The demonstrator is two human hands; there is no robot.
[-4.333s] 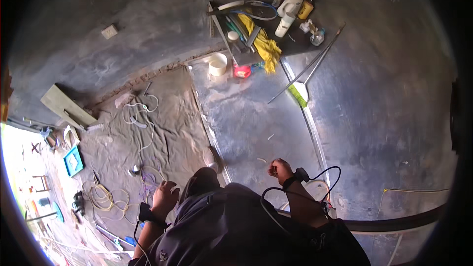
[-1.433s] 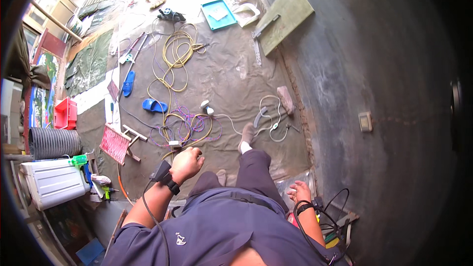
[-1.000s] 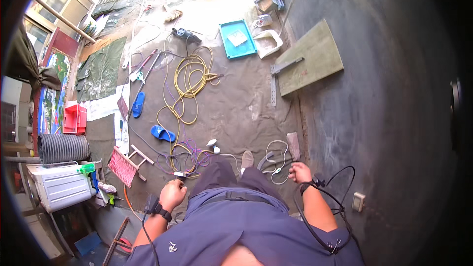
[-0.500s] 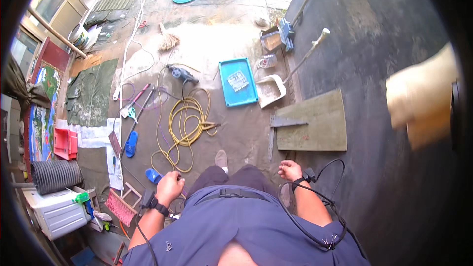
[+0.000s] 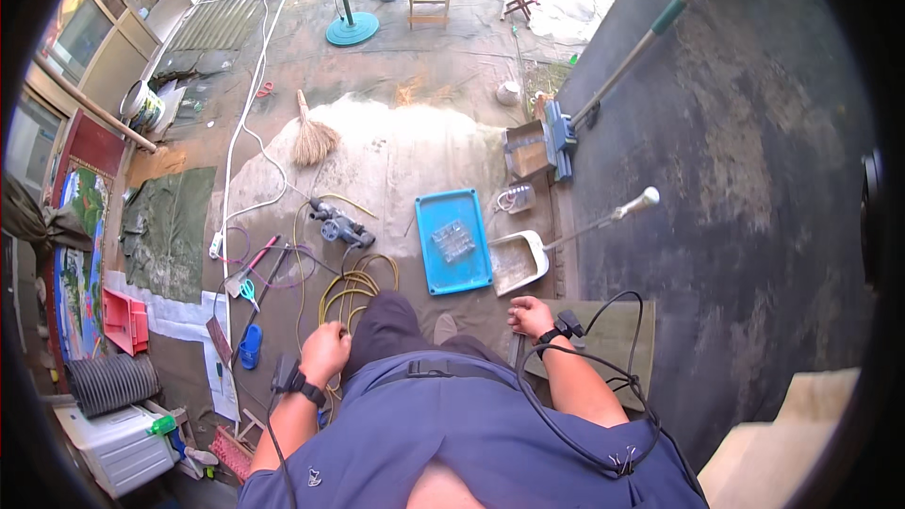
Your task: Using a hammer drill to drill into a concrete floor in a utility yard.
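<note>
My left hand (image 5: 325,350) hangs beside my left thigh with its fingers curled in and nothing showing in them. Close to it lie the coiled yellow cord (image 5: 332,300) and a power drill (image 5: 339,224). In front of my right thigh, my right hand (image 5: 530,318) has loosely curled fingers and holds nothing I can see. Ahead of it a blue tray (image 5: 430,270) lies on the ground, with a clear plastic piece (image 5: 453,241) inside. Against its right side stands a white dustpan (image 5: 534,283) with a long handle. A greenish board (image 5: 603,332) lies partly behind my right forearm.
A straw broom (image 5: 314,139) lies farther ahead. To the left are a blue slipper (image 5: 250,347), scissors (image 5: 248,292) and a red crate (image 5: 125,320). A blue bench vise (image 5: 560,139) sits by the dark wall (image 5: 716,207) on the right. Black cables loop from my right wrist.
I have stepped forward: the tray, dustpan, drill and cord now sit lower and nearer. My left leg has come forward over the cord. Both hands stay low at my sides, curled.
</note>
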